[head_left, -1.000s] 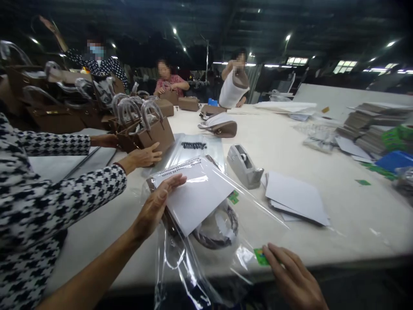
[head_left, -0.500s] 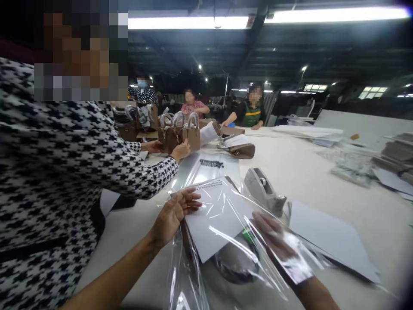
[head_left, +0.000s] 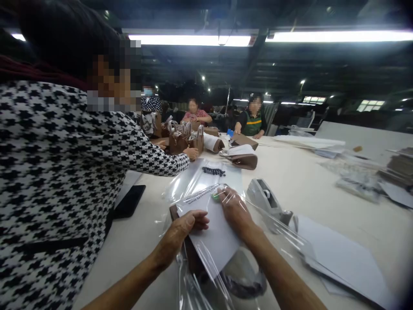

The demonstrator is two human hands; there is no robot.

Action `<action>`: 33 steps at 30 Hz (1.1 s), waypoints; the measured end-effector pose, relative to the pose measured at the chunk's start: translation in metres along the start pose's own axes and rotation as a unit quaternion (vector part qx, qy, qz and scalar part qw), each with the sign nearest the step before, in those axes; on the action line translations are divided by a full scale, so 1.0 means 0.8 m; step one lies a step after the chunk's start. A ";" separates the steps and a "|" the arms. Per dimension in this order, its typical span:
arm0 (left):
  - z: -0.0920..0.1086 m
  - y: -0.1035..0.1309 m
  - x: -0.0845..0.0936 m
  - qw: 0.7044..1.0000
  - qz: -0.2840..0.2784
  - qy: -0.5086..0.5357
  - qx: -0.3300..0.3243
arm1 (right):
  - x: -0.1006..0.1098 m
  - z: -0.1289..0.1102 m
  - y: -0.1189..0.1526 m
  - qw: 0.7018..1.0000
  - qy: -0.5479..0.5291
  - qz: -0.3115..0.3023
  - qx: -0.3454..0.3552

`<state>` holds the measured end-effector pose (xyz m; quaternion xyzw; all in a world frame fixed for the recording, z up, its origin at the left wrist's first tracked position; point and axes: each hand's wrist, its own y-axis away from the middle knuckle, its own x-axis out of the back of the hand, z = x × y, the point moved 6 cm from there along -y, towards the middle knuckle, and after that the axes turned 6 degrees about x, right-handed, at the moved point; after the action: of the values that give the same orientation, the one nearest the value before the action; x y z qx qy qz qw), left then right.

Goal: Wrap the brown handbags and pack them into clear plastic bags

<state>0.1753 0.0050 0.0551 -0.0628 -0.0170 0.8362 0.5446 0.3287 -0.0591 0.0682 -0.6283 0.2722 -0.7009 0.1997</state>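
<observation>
In front of me lies a brown handbag [head_left: 192,258] inside a clear plastic bag [head_left: 277,226], with a white printed sheet [head_left: 214,241] over it. A dark wrapped handle [head_left: 243,286] curves out on the near side. My left hand [head_left: 185,230] rests at the sheet's left edge, fingers extended, slightly bent, holding nothing. My right hand [head_left: 235,211] reaches under the clear film, its fingers bent over the far edge of the sheet and handbag. Something small and green [head_left: 215,196] shows by its fingertips; its kind is unclear.
A grey tape dispenser [head_left: 264,196] and white sheets [head_left: 338,258] are to the right. Ahead lie flat clear bags [head_left: 190,176] with a dark coil [head_left: 213,171]. A co-worker [head_left: 58,163] on the left handles brown handbags [head_left: 180,140]. A black phone [head_left: 130,201] lies beside them.
My right hand has moved left and forward, from the clear bag's right side onto the sheet's far edge. My left hand has shifted slightly nearer. The co-worker's hands have moved farther away.
</observation>
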 end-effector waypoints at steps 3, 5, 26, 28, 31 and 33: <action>0.001 0.001 -0.001 1.000 -0.003 -0.018 0.005 | 0.013 -0.006 0.016 1.000 0.005 -0.012 -0.010; 0.003 0.002 -0.002 0.999 -0.019 -0.027 0.009 | 0.026 -0.015 0.032 1.000 0.013 -0.017 -0.001; 0.026 -0.009 -0.018 0.985 -0.056 -0.161 0.010 | 0.061 -0.034 0.128 0.978 0.011 -0.099 0.183; 0.032 -0.010 -0.020 0.979 -0.056 -0.196 0.015 | 0.050 -0.040 0.124 0.979 0.010 -0.079 0.185; 0.064 -0.023 -0.027 0.951 -0.036 -0.307 -0.024 | 0.041 -0.045 0.117 0.982 -0.009 -0.056 0.181; 0.095 -0.047 -0.038 0.906 -0.008 -0.410 -0.104 | 0.041 -0.046 0.118 0.982 -0.020 -0.048 0.180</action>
<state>0.2118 -0.0043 0.1364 0.2293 -0.3261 0.7771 0.4870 0.2818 -0.1478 0.0318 -0.6085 0.1067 -0.7343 0.2812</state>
